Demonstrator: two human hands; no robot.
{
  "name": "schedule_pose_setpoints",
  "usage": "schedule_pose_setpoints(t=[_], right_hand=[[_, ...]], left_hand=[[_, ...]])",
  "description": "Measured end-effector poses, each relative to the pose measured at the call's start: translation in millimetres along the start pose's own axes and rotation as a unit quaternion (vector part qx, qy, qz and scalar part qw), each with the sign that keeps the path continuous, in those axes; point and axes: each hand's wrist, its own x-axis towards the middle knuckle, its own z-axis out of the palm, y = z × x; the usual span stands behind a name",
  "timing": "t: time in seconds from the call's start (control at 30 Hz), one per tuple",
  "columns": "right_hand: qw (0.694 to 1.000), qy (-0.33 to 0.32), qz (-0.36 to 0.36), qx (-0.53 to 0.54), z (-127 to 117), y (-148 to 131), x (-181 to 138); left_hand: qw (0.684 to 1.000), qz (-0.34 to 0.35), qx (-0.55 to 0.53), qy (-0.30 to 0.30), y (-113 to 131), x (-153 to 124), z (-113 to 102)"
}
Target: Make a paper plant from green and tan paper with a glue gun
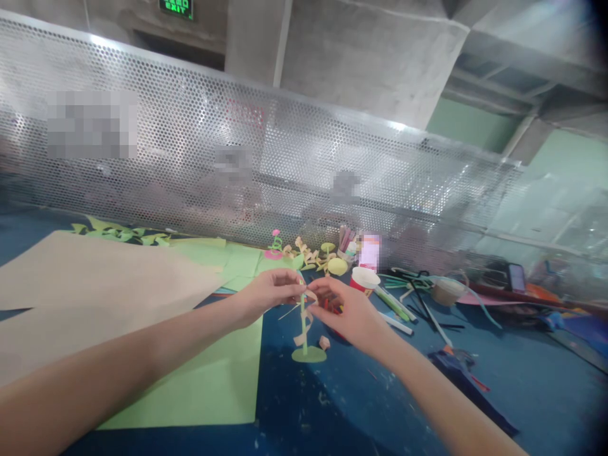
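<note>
A thin green paper stem [304, 326] rises from a flat green oval base [308, 355] on the blue table. Around the stem winds a curled peach paper strip [299, 340]. My left hand [270, 292] has its thumb and fingers pinched at the top of the stem. Closing in from the other side, my right hand [351, 313] has its fingers bent around the strip's upper end, close to the left fingertips. The exact contact there is small and partly hidden. A small folded peach paper piece [324, 342] lies beside the base.
Green sheets [228, 386] and large beige sheets [109, 272] cover the left side. Behind my hands are a finished-looking paper figure [275, 244], peach curls [308, 256] and a red-and-white cup [365, 280]. Markers [396, 323] and scissors-like dark tools lie right. A perforated metal screen [294, 158] stands behind.
</note>
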Motion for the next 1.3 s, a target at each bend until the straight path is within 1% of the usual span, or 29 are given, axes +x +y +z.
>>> schedule_pose_setpoints(t=[0.17,0.4,0.6,0.8,1.03,1.13,1.3], right_hand=[[1.0,-0.002,0.002,-0.007,-1.0,-0.3,-0.5],[1.0,-0.006,0.009,-0.013,-3.6,-4.0,-0.8],[0.998,-0.053,0.024,-0.035,-8.6,1.6,-0.9],[0.99,-0.096,0.044,-0.092,-13.8,9.6,-1.0],[0.982,-0.117,0.062,-0.134,-22.1,14.5,-1.8],[0.981,-0.119,0.065,-0.14,-23.8,15.2,-1.8],[0.984,-0.113,0.05,-0.128,-22.9,19.3,-2.4]], left_hand=[[1.0,-0.001,0.023,0.013,2.4,-0.5,-1.0],[1.0,0.009,0.01,0.018,5.5,-0.4,-0.2],[0.998,0.037,0.027,0.032,6.2,1.7,-3.7],[0.989,0.063,0.118,0.062,9.9,0.7,-4.1],[0.976,0.062,0.2,0.052,8.4,-2.1,-1.0],[0.975,0.059,0.21,0.04,7.0,-2.3,-1.0],[0.972,0.078,0.218,0.027,7.5,-2.1,-1.8]])
